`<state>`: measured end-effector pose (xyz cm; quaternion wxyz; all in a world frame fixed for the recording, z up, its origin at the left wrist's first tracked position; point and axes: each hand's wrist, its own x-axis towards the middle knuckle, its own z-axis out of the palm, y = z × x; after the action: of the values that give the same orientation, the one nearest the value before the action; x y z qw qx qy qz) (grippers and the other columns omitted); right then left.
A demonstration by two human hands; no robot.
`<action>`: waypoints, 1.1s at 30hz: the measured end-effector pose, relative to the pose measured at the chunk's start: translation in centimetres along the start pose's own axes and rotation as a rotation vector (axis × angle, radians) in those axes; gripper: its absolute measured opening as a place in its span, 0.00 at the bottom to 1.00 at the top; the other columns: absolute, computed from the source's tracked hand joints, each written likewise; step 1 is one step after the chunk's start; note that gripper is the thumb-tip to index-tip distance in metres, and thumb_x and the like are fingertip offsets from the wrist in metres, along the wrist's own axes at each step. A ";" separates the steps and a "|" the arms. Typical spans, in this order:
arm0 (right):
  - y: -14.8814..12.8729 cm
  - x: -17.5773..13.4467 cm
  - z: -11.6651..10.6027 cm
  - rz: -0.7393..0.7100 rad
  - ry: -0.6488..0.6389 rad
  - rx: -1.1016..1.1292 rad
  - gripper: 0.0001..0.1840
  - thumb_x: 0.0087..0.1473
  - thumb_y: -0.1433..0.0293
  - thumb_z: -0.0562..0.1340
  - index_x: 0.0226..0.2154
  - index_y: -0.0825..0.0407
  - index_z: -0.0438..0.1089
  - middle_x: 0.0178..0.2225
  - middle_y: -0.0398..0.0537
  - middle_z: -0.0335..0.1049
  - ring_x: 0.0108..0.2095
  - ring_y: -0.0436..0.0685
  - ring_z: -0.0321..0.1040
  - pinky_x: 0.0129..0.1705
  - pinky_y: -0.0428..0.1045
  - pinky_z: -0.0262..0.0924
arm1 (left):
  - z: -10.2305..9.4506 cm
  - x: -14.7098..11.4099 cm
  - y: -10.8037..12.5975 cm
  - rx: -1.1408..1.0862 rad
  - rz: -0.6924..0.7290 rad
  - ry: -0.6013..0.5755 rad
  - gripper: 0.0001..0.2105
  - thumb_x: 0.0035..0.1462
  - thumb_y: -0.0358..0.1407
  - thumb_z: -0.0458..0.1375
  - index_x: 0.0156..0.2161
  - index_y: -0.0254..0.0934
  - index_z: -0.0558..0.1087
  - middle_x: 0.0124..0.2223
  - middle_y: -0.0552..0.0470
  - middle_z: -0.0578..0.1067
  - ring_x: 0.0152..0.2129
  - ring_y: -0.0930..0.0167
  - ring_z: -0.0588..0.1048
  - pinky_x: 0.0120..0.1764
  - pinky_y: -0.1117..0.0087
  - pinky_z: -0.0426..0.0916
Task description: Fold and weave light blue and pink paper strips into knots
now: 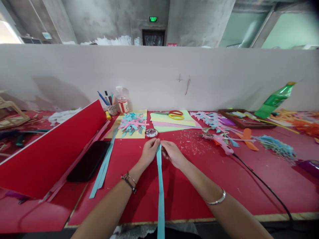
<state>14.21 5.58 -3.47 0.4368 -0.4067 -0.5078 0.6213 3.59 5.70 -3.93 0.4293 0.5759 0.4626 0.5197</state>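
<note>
A long light-blue paper strip (160, 186) hangs from between my hands down past the table's front edge. Its upper end is pinched by the fingers of my left hand (149, 152). My right hand (173, 154) closes on the same end from the other side, fingertips touching the left ones; the very tip of the strip is hidden. Just beyond my fingers lies a small round disc (151, 133) with a dark and white pattern. More light-blue strips (104, 169) lie to the left, beside a black phone (88, 161).
Cut blue and pink paper pieces (133, 123) are heaped on a yellow sheet. Red-and-yellow scissors (175, 114) rest on coloured paper sheets (161, 125). At right are a pink glue gun (220, 141) with a black cord and a tilted green bottle (275, 99). A red board (57, 152) leans at left.
</note>
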 end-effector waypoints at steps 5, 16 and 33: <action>0.0 -0.1 0.2 -0.022 0.019 -0.039 0.15 0.44 0.64 0.53 0.14 0.54 0.54 0.09 0.35 0.50 0.10 0.42 0.46 0.11 0.40 0.38 | 0.1 0.0 -0.1 0.005 -0.015 0.026 0.14 0.47 0.42 0.49 0.19 0.34 0.58 0.16 0.60 0.59 0.14 0.79 0.58 0.18 0.78 0.53; -0.3 -0.2 0.1 -0.073 0.098 -0.014 0.16 0.45 0.63 0.52 0.13 0.54 0.54 0.08 0.34 0.51 0.09 0.41 0.46 0.11 0.39 0.40 | 0.1 0.1 -0.1 0.003 -0.007 -0.090 0.14 0.49 0.42 0.48 0.21 0.33 0.61 0.16 0.58 0.62 0.15 0.78 0.61 0.20 0.77 0.55; 0.0 0.1 -0.1 -0.088 0.133 -0.035 0.14 0.45 0.64 0.53 0.14 0.54 0.57 0.09 0.35 0.54 0.09 0.42 0.49 0.10 0.40 0.43 | 0.2 -0.2 0.0 -0.037 0.036 -0.082 0.15 0.51 0.42 0.47 0.21 0.33 0.63 0.17 0.57 0.64 0.16 0.78 0.64 0.22 0.77 0.58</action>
<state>14.32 5.69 -3.47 0.4893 -0.4319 -0.5058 0.5641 3.73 5.46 -3.95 0.4493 0.5968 0.4244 0.5117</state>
